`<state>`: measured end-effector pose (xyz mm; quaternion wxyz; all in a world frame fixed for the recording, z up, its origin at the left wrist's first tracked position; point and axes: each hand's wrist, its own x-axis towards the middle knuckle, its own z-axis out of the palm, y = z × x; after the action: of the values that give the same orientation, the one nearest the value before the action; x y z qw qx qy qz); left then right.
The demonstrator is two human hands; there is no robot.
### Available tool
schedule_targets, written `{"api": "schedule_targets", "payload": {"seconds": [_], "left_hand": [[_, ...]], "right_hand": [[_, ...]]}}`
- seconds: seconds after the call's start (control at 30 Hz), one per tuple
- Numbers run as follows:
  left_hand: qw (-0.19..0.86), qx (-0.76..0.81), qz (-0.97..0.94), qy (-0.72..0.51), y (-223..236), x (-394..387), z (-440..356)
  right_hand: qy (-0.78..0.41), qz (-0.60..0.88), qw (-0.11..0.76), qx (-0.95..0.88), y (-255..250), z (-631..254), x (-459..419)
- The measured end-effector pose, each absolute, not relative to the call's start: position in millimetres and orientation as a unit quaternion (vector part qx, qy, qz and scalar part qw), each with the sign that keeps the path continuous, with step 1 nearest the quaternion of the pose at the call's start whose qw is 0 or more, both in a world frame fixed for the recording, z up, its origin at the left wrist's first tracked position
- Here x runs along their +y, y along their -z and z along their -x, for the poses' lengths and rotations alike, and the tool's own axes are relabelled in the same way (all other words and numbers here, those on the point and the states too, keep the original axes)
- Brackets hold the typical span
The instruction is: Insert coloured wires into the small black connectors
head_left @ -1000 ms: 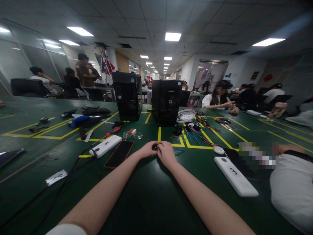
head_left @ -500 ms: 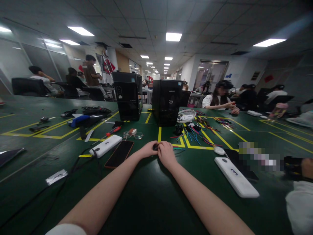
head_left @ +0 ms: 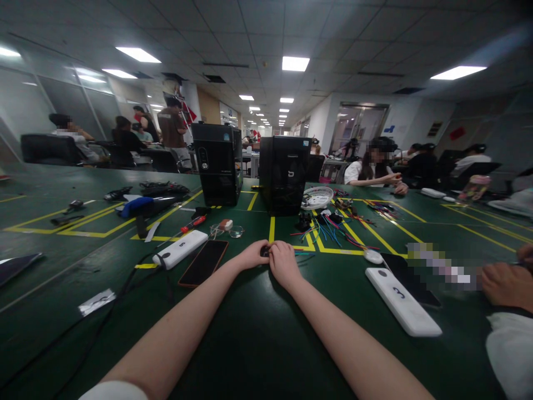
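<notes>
Above the green table (head_left: 250,333), my two hands meet in front of the black computer towers. My left hand (head_left: 255,254) is closed, its thumb and fingers pinching a small black part (head_left: 265,252). Curled over the same part from the right is my right hand (head_left: 285,263), its fingertips touching it. Thin red and teal wires (head_left: 306,255) show just beyond the right hand; whether they join the black part is hidden. A phone (head_left: 204,262) lies beside my left forearm, with a white power bank (head_left: 181,248) marked 8 next to it.
Two towers, the left (head_left: 219,166) and the right (head_left: 285,175), stand ahead. Loose wires (head_left: 331,225), a white basket (head_left: 317,197), glasses (head_left: 235,231) and a red screwdriver (head_left: 194,223) lie around. At right are another power bank (head_left: 402,303) and a co-worker's hand (head_left: 508,284).
My hands stay almost still around the black part. At the right edge, the co-worker's hand has moved further into view. In the background, a standing person has shifted to the right.
</notes>
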<state>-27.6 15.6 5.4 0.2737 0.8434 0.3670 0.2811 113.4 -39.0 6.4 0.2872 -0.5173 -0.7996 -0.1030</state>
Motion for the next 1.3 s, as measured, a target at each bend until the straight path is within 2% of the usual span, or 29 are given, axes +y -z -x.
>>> {"api": "schedule_targets", "payload": {"seconds": [1.0, 1.3], "left_hand": [[0.254, 0.388, -0.836, -0.293, -4, 15, 29], [0.197, 0.461, -0.796, -0.340, 6, 25, 31]], "right_hand": [[0.100, 0.520, 0.318, -0.786, -11, -119, -41], [0.067, 0.434, 0.230, -0.869, -9, -118, -47]]}}
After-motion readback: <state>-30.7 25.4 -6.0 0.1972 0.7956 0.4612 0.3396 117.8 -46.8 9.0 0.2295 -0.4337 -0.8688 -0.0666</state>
